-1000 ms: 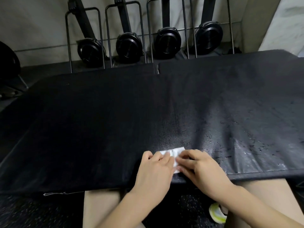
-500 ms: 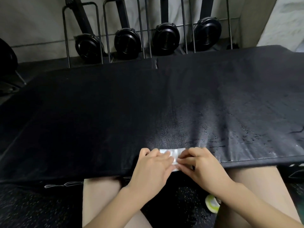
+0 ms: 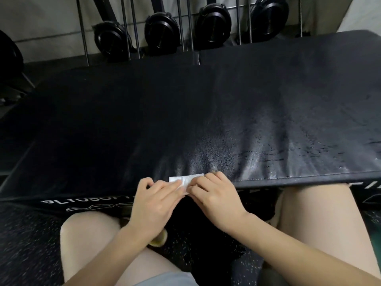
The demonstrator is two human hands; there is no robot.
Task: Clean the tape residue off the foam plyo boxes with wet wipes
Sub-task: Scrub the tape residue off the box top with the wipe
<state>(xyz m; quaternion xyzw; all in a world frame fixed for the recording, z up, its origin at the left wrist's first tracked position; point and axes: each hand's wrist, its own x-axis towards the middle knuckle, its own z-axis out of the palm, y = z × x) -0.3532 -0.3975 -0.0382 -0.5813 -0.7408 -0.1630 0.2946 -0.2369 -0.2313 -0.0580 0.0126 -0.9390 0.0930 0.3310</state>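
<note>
A: Where is the wet wipe (image 3: 185, 179) sitting?

B: You are holding it folded small at the near edge of the black foam plyo box (image 3: 185, 120), right in front of your knees.

A: And your grip?

B: Your left hand (image 3: 153, 200) and right hand (image 3: 216, 196) are both pinching the wipe, fingertips meeting over it. Whitish tape residue (image 3: 321, 162) is showing farther right.

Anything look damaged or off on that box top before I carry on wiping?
Yes. The plyo box cover is cracked and flaking right of the wet wipe, with pale residue along the near edge. Both hands, left hand and right hand, pinch the wipe.
</note>
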